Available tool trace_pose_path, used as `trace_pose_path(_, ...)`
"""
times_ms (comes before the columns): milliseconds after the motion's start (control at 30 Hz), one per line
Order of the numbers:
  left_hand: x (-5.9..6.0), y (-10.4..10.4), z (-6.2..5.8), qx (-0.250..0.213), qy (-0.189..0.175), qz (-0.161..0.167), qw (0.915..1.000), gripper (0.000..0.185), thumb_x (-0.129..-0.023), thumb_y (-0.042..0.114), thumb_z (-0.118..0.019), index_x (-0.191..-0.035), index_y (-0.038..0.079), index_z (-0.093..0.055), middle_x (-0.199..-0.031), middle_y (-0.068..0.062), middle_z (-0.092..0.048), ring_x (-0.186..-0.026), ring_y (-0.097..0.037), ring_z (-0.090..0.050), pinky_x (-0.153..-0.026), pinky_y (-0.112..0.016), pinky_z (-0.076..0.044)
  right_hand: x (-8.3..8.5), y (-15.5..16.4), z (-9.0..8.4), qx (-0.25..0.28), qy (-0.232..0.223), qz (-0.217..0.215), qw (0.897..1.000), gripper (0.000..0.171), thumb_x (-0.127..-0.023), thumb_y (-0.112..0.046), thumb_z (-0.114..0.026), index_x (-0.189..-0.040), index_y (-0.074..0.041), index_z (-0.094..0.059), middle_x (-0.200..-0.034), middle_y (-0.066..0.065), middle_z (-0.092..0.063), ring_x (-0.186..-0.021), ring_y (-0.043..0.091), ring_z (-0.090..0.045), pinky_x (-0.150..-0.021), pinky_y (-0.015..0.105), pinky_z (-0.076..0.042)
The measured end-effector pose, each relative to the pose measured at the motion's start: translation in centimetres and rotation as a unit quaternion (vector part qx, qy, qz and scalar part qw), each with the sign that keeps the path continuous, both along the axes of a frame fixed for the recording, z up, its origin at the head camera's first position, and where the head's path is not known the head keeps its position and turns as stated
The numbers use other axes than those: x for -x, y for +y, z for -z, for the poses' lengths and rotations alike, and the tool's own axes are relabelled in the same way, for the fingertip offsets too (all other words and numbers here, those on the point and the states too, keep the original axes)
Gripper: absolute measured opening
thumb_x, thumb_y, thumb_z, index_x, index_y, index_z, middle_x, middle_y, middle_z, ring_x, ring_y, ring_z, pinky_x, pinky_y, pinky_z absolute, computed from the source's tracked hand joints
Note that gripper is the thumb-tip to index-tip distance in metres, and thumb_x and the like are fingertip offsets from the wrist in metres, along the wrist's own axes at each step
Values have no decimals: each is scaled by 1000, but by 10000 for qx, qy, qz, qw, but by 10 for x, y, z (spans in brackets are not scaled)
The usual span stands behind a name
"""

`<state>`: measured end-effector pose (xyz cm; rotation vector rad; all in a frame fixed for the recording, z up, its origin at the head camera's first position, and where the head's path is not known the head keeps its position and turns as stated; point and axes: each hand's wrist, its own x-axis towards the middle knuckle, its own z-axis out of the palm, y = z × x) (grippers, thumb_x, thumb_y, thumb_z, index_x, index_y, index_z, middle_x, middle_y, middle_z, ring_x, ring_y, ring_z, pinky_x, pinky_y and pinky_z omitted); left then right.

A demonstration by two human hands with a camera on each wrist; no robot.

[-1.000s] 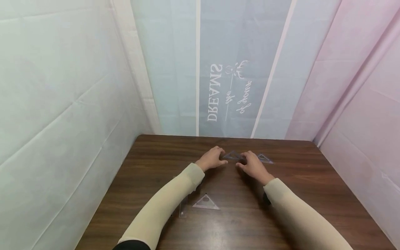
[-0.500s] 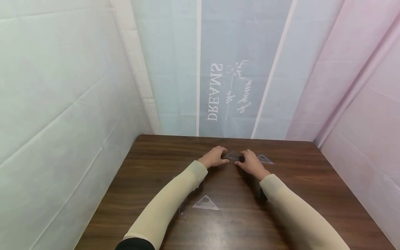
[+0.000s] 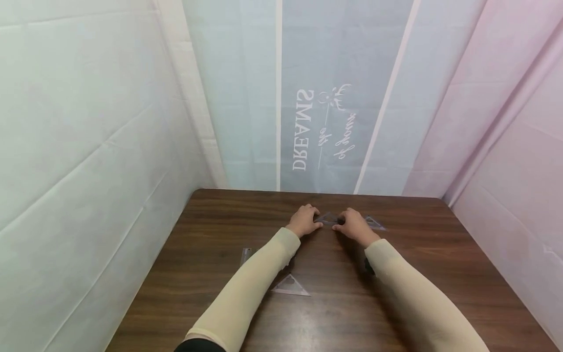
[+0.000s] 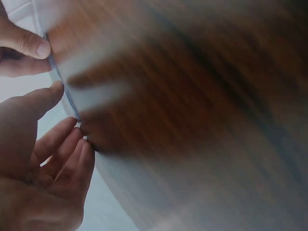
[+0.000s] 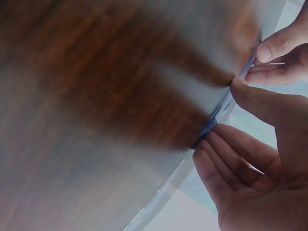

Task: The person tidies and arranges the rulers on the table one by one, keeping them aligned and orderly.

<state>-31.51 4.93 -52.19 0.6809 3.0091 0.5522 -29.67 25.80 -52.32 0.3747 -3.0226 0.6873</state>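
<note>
Left fingers [image 4: 57, 137], right fingers [image 5: 245, 144] curled round opposite corners, clear set square [image 3: 328, 222] between

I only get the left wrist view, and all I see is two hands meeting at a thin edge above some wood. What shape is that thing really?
Observer: The head view shows it from above: a see-through triangle, with the left hand at one end and the right hand at the other.
Visitor: Oh, a triangle! Is it the only one there?
Observer: No, the head view shows two more on the table: a far triangle just to the right of the right hand, and a near triangle closer to the person, by the left sleeve.
</note>
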Motion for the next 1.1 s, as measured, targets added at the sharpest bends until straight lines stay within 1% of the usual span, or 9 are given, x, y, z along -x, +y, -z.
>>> trace_pose_path(100, 1, 6, 0, 131, 78, -159, 9998, 43, -103, 39, -75, -138, 14, -70, -129, -4, -66, -123, -22, -61, -98, -39, -57, 1, 1, -2, 10, -123, 83, 9999, 42, -98, -20, -82, -122, 13, -72, -115, 25, -63, -108, 43, -67, -93, 57, -57)
trace_pose_path(267, 0, 10, -3, 289, 170, -386, 9987, 40, -101, 41, -77, -132, 18, -74, -126, -1, -68, -122, -22, -63, -91, -40, -60, 0, -1, -3, 27, -209, 204, 9996, 43, -99, -21, -81, -125, 12, -72, -118, 25, -64, -112, 43, -67, -95, 57, -56)
trace_pose_path(433, 1, 12, -4, 358, 113, -552, 9978, 37, -99, 44, -78, -130, 22, -76, -124, 1, -68, -123, -20, -63, -91, -41, -60, 1, -1, -3, 138, -245, 255, 9993, 44, -98, -21, -82, -126, 12, -71, -121, 27, -63, -115, 46, -66, -97, 58, -55)
trace_pose_path(600, 2, 14, -2, 295, 7, -619, 9976, 38, -98, 45, -79, -129, 23, -77, -124, 1, -68, -123, -21, -63, -91, -43, -60, 1, 1, -2, 103, -267, 256, 9993, 43, -98, -20, -82, -126, 11, -72, -119, 26, -64, -114, 45, -66, -97, 57, -56)
trace_pose_path(867, 3, 16, 1, 191, 96, -695, 9974, 37, -97, 45, -79, -128, 23, -78, -123, 1, -69, -120, -20, -65, -89, -44, -60, 2, 1, -2, 90, -205, 275, 9994, 39, -98, -19, -82, -123, 10, -74, -118, 25, -65, -112, 43, -67, -96, 57, -56)
trace_pose_path(1000, 1, 15, 3, 110, 133, -698, 9974, 35, -98, 43, -80, -126, 22, -79, -122, 1, -70, -119, -21, -65, -88, -44, -60, 1, 0, -1, 105, -213, 275, 9993, 35, -99, -18, -81, -122, 9, -75, -117, 23, -65, -110, 42, -67, -95, 57, -56)
trace_pose_path(1100, 0, 15, 4, 133, 151, -700, 9973, 34, -98, 42, -80, -126, 23, -79, -121, 0, -70, -118, -21, -66, -88, -43, -60, 0, 0, -1, 82, -182, 264, 9995, 32, -100, -17, -80, -120, 8, -76, -116, 23, -65, -108, 41, -67, -94, 57, -56)
